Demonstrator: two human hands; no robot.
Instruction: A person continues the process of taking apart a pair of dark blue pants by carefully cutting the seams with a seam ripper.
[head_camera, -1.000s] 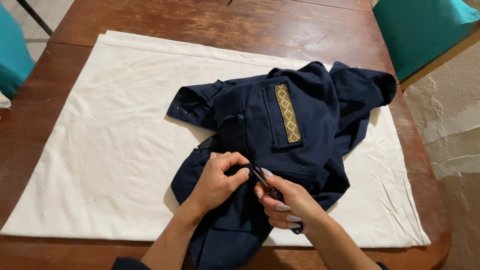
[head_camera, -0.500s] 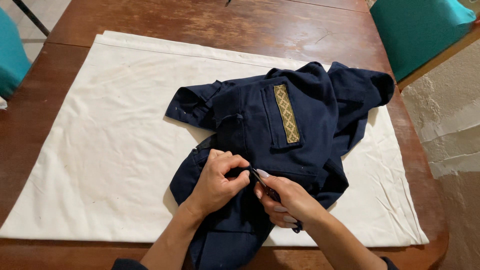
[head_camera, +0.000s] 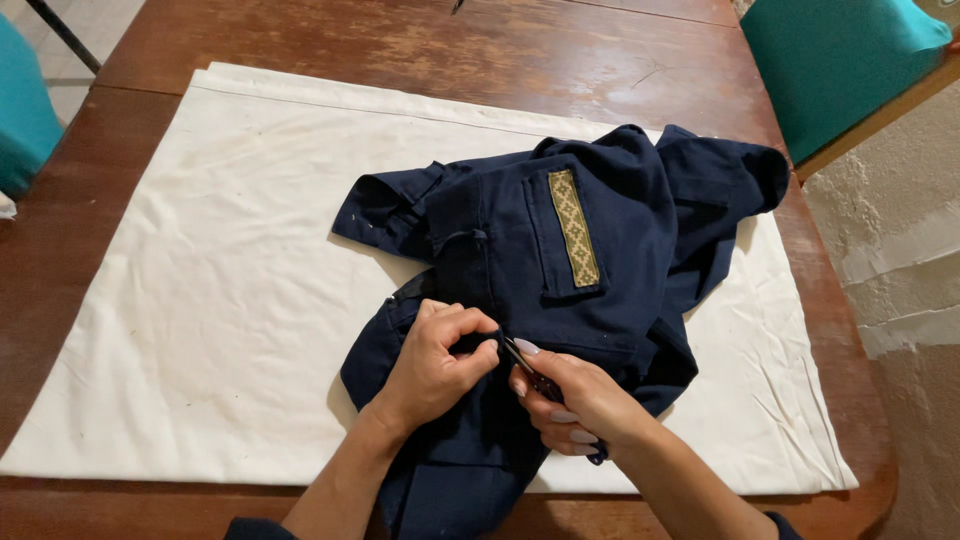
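A dark navy garment (head_camera: 600, 200) lies crumpled on a white cloth (head_camera: 220, 290) spread over a wooden table (head_camera: 400, 50). It has a pocket with a yellow patterned woven strip (head_camera: 574, 227). My left hand (head_camera: 435, 360) pinches a fold of the navy fabric near the garment's lower middle. My right hand (head_camera: 575, 400) holds a small dark tool (head_camera: 525, 368), its tip against the fabric right beside the left hand's fingers. What kind of tool it is cannot be told.
A teal chair seat (head_camera: 840, 60) stands at the table's far right corner, another teal chair (head_camera: 25, 110) at the left edge. A pale rough wall or floor surface (head_camera: 900, 260) lies to the right. The garment's lower end hangs over the table's near edge.
Both hands stay on the same spot of the garment; the fingers have shifted only slightly. The garment has not moved.
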